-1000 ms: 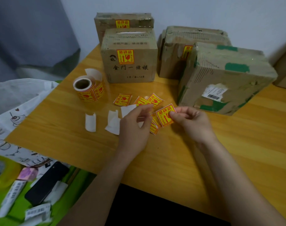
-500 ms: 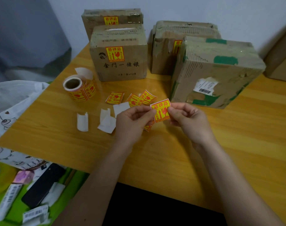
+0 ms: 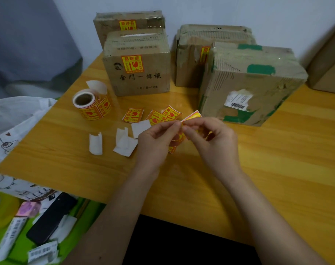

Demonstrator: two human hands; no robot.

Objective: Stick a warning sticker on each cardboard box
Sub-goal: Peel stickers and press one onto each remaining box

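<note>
Both my left hand [image 3: 155, 142] and my right hand [image 3: 210, 140] pinch one yellow-and-red warning sticker [image 3: 192, 116] at its lower edge; it tilts up between them above the table. Several loose stickers [image 3: 133, 115] lie just behind my hands. A sticker roll [image 3: 93, 105] lies at the left. The front left box [image 3: 138, 64] and the box behind it [image 3: 128, 20] each carry a sticker. The back right box [image 3: 193, 54] shows a sticker partly hidden by the big front right box [image 3: 248, 83], whose visible faces show only green tape and a barcode label.
White backing papers [image 3: 122, 142] lie left of my hands on the wooden table [image 3: 277, 169]. Another box [image 3: 329, 69] stands at the far right edge. Off the table at lower left are a black phone [image 3: 50, 219], a tape roll and small packets on a green surface.
The sticker, held flat and facing me before, is now tilted and bent between both hands' fingertips. The view has shifted slightly.
</note>
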